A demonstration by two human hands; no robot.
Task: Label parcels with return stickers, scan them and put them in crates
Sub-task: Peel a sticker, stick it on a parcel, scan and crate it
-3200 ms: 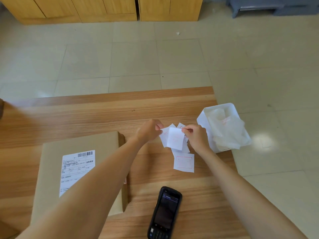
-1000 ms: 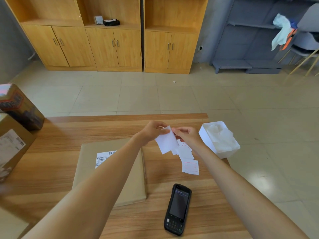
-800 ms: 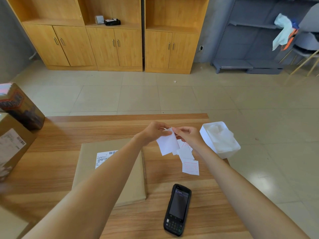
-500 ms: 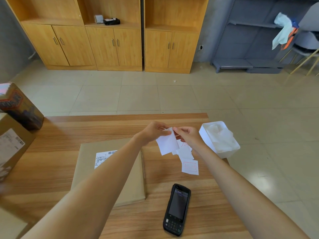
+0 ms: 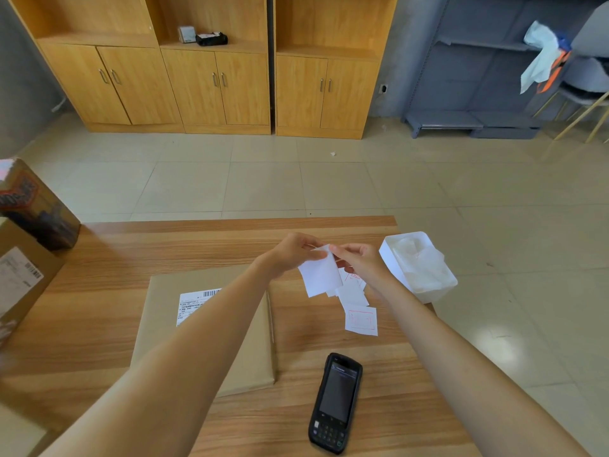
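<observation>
Both hands meet above the bench at its far middle. My left hand pinches the top edge of a white sticker sheet, and my right hand pinches at the same edge from the other side, fingertips curled in.

Change over the last second: almost none. The sheet hangs at the same tilt and both pinches sit where they were; compared with three seconds back, I have only lifted my head, bringing the cabinets into sight. My judgement: the sticker is not yet separated from its backing, so peeling is stalled at the corner.

Loose return stickers lie on the bench just below my hands. The flat brown parcel, with its printed shipping label facing up, rests left of them, untouched. The scanner lies near me, unused. A white bin sits at the bench's right edge.
</observation>
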